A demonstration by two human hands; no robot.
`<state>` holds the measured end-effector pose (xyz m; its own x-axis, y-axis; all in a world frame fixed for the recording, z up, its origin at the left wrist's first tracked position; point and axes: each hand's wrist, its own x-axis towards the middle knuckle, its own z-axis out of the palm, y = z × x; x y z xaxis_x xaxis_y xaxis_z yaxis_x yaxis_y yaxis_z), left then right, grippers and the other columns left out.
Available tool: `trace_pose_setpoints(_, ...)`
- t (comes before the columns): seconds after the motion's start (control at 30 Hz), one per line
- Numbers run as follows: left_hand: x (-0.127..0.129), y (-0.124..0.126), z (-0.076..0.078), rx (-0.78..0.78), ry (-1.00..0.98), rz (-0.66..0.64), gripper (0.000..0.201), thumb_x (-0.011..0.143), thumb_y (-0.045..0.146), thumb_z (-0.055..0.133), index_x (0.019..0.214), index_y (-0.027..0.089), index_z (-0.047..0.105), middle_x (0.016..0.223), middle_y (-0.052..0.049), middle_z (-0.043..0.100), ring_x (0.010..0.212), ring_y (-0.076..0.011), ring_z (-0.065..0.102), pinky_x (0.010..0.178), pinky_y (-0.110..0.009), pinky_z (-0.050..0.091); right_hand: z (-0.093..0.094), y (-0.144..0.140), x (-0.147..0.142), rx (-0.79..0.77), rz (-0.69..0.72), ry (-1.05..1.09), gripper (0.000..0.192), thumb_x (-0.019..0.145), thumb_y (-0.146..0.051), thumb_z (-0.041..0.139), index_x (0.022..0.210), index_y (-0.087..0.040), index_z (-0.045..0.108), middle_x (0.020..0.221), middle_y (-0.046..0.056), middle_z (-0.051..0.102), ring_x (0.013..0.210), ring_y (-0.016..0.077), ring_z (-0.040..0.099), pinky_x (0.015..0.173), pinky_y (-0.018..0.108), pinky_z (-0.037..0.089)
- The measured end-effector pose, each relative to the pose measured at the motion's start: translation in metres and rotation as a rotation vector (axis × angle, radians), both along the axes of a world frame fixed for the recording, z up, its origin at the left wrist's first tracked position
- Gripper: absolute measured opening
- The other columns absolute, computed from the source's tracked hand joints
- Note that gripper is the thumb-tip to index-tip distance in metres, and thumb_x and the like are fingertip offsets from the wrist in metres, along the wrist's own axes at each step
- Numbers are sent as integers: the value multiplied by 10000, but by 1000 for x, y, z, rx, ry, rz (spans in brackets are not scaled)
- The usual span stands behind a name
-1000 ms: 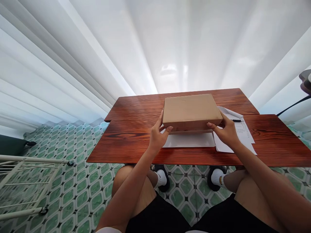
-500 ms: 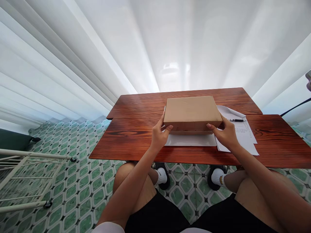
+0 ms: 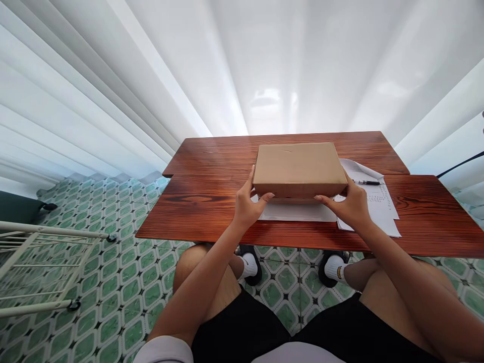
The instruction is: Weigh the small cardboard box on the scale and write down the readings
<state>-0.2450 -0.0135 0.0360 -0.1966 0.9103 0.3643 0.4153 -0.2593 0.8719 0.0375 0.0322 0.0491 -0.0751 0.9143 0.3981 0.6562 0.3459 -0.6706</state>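
A closed brown cardboard box (image 3: pixel 300 164) lies flat side up over the middle of the wooden table (image 3: pixel 200 196). My left hand (image 3: pixel 247 204) grips its left side, fingers along the side and thumb at the lower front edge. At the right front corner, my right hand (image 3: pixel 353 204) holds the box the same way, its fingers partly hidden behind the side. A white sheet (image 3: pixel 298 213) shows beneath the box's front edge. Whether the box rests on it or is slightly raised I cannot tell.
Papers with handwriting (image 3: pixel 380 201) lie right of the box, with a black pen (image 3: pixel 366 182) on them. White curtains (image 3: pixel 302 65) hang behind the table. A white metal rack on wheels (image 3: pixel 49 267) stands on the tiled floor at the left.
Both thumbs have slid lower on the box's front, toward its bottom edge. The box's front edge sits closer to the white sheet. The camera view has shifted slightly.
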Motion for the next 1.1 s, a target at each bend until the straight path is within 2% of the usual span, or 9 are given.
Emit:
trace_pose_setpoints(0.1,2,1,-1,6,2,35,1000,711,530,874,1553,193,451,1300,-137,671,1140,-296,645,949,-376,568,1,-1,-2,11,-24,-24,981,606,-868,732,1282,-160,684,638,17,592,598,219,527,589,352,461)
trace_pose_setpoints(0.17,2,2,-3,8,-17,51,1004,686,473,905,1549,215,461,1305,-125,670,1151,-286,637,949,-367,565,1,-1,-3,8,-32,-21,964,617,-848,740,1291,-162,680,635,10,587,596,214,523,593,348,458)
trace_pose_setpoints(0.4,6,4,-6,26,-77,92,929,683,356,909,1513,242,507,1250,-94,693,1107,-253,651,900,-337,571,1,-5,-4,36,-35,15,823,637,-597,863,1302,-164,647,722,1,650,622,190,567,626,321,467)
trace_pose_setpoints(0.6,11,7,-12,47,-92,140,906,672,300,913,1486,205,527,1205,-85,706,1074,-234,665,894,-302,567,2,-5,-6,64,-70,11,630,641,-518,869,1138,-175,691,674,-22,594,587,162,508,587,299,430)
trace_pose_setpoints(0.73,12,9,-13,62,-98,147,897,669,315,916,1473,187,539,1205,-89,706,1087,-241,664,901,-304,571,1,-4,-6,76,-79,1,589,652,-525,860,1093,-176,689,661,-30,569,582,152,481,579,290,422)
trace_pose_setpoints(0.87,12,10,-12,47,-90,143,881,670,342,914,1458,186,553,1198,-92,707,1064,-239,670,889,-308,578,0,-2,-4,72,-56,0,592,676,-565,839,1094,-173,693,669,-26,569,596,155,492,586,291,433)
trace_pose_setpoints(1.1,12,8,-11,19,-95,125,885,668,342,920,1462,200,556,1232,-91,700,1092,-250,669,916,-326,583,-1,1,-4,15,-44,31,724,667,-607,823,1221,-158,697,698,-11,593,614,163,493,607,315,469)
